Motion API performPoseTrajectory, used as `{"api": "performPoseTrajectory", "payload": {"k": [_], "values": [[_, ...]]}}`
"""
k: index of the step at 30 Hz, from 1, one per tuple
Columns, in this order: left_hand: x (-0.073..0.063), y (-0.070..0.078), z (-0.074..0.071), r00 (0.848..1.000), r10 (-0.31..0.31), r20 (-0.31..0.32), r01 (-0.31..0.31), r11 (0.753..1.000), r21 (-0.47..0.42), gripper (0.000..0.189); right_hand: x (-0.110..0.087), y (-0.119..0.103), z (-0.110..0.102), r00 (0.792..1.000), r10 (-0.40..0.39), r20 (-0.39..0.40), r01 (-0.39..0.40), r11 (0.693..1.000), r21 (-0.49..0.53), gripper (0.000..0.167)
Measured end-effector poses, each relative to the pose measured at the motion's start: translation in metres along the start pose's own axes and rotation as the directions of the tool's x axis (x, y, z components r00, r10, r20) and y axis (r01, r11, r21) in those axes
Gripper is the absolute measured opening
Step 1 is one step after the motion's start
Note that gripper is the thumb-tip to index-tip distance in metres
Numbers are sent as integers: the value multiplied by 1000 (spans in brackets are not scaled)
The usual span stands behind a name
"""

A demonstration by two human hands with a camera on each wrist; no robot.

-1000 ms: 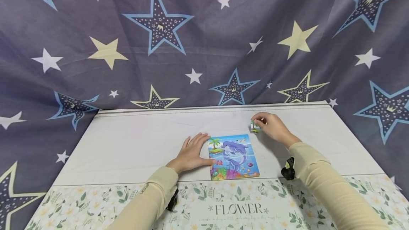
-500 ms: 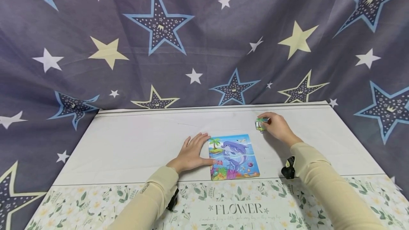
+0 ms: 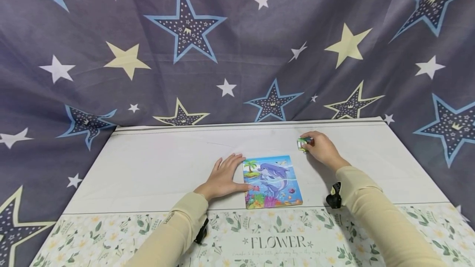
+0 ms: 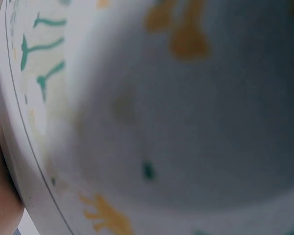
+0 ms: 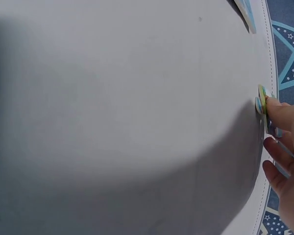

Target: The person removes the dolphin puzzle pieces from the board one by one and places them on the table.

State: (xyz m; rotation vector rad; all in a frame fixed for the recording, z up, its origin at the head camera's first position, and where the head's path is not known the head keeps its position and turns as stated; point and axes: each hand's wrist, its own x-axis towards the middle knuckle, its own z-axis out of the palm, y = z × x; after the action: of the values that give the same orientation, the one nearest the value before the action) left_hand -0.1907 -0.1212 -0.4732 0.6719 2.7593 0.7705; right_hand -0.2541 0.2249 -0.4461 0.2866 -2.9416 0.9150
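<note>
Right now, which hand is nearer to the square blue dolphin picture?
Left. The left hand touches the dolphin picture, at its left edge; the right hand is apart, beyond its far right corner.

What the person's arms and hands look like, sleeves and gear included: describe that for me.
The left sleeve and right sleeve are long and pale cream-yellow, with wide cuffs. The left bears small dark lettering, too small to read. A small black device sits at each wrist. The left hand and right hand wear no gloves.
</note>
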Motion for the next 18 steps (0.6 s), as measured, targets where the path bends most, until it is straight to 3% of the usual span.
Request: {"api": "performPoseTrajectory", "payload": {"k": [5, 9, 18], "values": [[0, -1, 1, 1000, 10, -16, -10, 1000, -14, 101, -2, 3, 0, 998, -42, -38, 41, 999, -8, 32], [1, -1, 1, 999, 14, -31, -15, 999, -31, 100, -3, 2, 3, 997, -52, -55, 55, 997, 50, 31], [-1, 2, -3, 998, 32, -45, -35, 997, -66, 97, -1, -19, 15, 990, -126, -61, 133, 981, 139, 27]]}}
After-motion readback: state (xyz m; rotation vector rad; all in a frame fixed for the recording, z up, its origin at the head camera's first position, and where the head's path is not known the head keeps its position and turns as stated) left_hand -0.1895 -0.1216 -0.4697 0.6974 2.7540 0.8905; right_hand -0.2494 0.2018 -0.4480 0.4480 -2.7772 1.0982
